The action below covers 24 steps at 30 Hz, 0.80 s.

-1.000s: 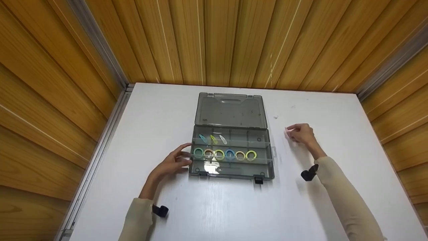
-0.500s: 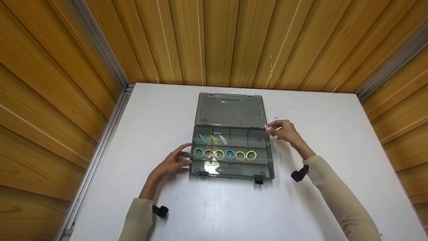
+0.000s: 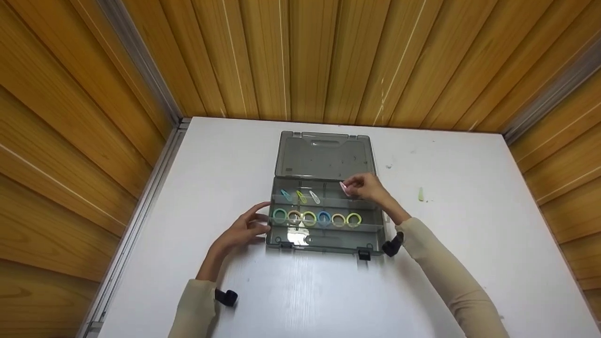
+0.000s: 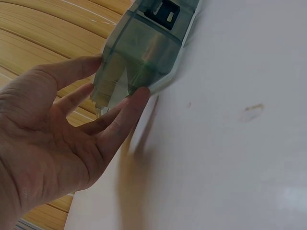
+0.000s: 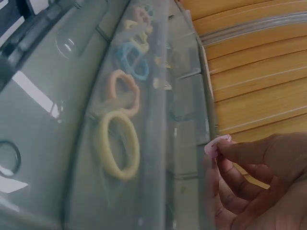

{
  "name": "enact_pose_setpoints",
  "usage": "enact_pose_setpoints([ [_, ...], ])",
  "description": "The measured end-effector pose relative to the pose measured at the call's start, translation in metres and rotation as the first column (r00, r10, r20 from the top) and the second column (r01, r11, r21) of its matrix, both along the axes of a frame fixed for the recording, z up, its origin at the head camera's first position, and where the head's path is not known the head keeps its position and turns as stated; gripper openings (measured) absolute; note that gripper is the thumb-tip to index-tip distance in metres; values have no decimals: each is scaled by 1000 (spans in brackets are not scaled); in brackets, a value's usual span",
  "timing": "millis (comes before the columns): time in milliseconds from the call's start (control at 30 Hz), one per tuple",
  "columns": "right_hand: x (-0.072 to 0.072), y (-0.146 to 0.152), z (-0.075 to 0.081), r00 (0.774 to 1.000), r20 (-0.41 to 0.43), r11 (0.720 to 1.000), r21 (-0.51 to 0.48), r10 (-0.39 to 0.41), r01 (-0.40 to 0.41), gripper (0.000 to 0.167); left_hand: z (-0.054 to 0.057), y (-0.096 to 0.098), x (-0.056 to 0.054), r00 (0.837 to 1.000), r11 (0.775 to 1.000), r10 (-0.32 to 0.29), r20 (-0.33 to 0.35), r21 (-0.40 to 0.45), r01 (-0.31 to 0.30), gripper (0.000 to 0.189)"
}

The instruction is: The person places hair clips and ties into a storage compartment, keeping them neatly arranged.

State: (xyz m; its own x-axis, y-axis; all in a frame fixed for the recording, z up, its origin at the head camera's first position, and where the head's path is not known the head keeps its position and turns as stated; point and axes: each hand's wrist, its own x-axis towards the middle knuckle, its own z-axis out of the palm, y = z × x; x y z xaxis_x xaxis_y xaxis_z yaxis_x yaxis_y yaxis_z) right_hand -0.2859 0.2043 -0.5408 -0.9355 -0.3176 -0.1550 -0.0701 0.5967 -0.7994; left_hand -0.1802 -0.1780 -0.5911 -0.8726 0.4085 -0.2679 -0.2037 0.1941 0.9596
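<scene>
A grey see-through compartment box (image 3: 328,240) lies on the white table with its lid folded back. My left hand (image 3: 240,230) touches the box's left side, its fingers spread and slightly bent in the left wrist view. Over the right part of the back row, my right hand (image 3: 371,188) pinches a small pink hair clip (image 5: 218,144) between thumb and fingers. Blue (image 3: 285,195), yellow-green (image 3: 301,196) and white (image 3: 314,197) hair clips sit side by side in that row. Several coloured hair ties, one yellow (image 5: 120,143), line the middle row.
A pale green hair clip (image 3: 420,194) lies on the table (image 3: 450,225) right of the box. The lid (image 3: 324,157) rests flat behind. Black latches (image 3: 364,255) are at the box's front edge. Wood-panelled walls (image 3: 310,61) enclose the back and sides.
My right hand has moved left from the table to above the box's back row, carrying the pink hair clip. The pale green clip on the table has come into view. My left hand stays put.
</scene>
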Motion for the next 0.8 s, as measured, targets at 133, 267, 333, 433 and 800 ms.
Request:
enact_pose_setpoints([
  [133,1,-9,-13,1000,-10,1000,-1,25,-25,20,-1,1,-1,1000,1000,-6,0,2,6,75],
  [267,0,-18,-19,1000,-26,999,44,-1,2,18,-2,1,-2,1000,1000,-4,-4,4,4,74],
  [333,-1,-24,-20,999,-23,997,70,-26,28,17,-2,1,-2,1000,1000,-5,-8,4,5,74],
  [433,-1,-33,-20,999,10,995,95,-45,44,16,-3,-1,-1,1000,1000,-1,-1,-2,1,74],
  [800,-1,-46,-21,1000,-7,991,131,-3,4,16,-3,-2,-1,1000,1000,-6,-5,-19,5,74],
])
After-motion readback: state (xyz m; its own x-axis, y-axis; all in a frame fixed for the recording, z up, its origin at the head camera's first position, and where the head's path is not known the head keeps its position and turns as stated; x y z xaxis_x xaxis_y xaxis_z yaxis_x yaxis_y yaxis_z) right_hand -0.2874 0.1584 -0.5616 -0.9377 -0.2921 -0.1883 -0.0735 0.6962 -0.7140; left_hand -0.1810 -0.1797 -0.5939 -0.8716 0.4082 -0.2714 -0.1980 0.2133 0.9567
